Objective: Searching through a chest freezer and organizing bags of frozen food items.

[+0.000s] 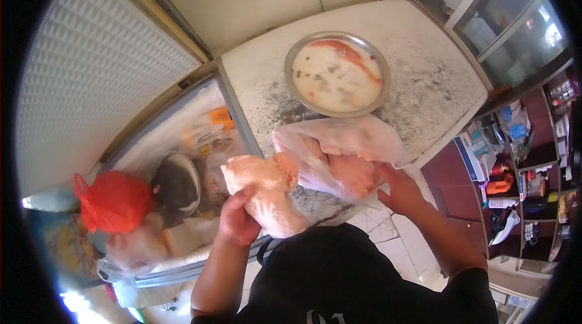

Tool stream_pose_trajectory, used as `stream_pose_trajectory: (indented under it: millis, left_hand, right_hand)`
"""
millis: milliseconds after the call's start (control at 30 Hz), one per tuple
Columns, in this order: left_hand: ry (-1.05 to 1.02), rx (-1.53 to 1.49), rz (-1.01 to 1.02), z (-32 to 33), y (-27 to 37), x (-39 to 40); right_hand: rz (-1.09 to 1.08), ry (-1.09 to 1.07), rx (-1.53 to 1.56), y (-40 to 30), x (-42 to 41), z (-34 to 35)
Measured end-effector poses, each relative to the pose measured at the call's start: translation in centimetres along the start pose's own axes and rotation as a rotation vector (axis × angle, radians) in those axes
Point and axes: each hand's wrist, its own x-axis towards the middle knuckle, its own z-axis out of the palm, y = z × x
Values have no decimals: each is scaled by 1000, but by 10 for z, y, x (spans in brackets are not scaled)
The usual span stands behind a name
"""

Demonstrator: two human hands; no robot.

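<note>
My left hand [241, 217] grips a frozen piece of pale meat [268, 187], with frost on its surface, above the edge between the freezer and the white worktop. A clear plastic bag [304, 142] lies on its side on the worktop, its mouth towards my right. Pinkish meat pieces [352, 169] fill it. At that mouth is my right hand [402, 190], fingers against the bag and thumb apart; whether they pinch the film is unclear. Just beyond the bag sits a round metal bowl [383, 81] of whitish, frozen-looking liquid with a reddish streak.
At left, an open chest freezer [233, 112] has its patterned lid [109, 51] raised. Inside are a dark pot [175, 183] and bagged goods. A red plastic bag [116, 201] rests at its near left. Shelves [500, 233] with bottles and boxes stand right of the worktop [432, 51].
</note>
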Motion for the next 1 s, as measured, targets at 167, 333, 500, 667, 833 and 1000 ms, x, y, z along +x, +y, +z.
stream_pose_trajectory:
  millis: [167, 333, 500, 667, 833, 1000]
  left_hand:
    - [15, 32, 40, 13, -4, -3]
    - [26, 60, 46, 11, -7, -1]
    - [44, 119, 61, 14, -7, -1]
    - [32, 45, 24, 19, -9, 0]
    - [35, 51, 33, 17, -10, 0]
    - [51, 55, 49, 13, -7, -2]
  right_hand:
    - [120, 95, -43, -3, 12, -14]
    - [92, 330, -131, -1, 30, -15]
    - [-100, 302, -270, 15, 47, -23]
    - [-311, 412, -326, 14, 66, -14]
    - [-246, 440, -267, 23, 80, -25]
    - [-193, 447, -309, 7, 80, -31]
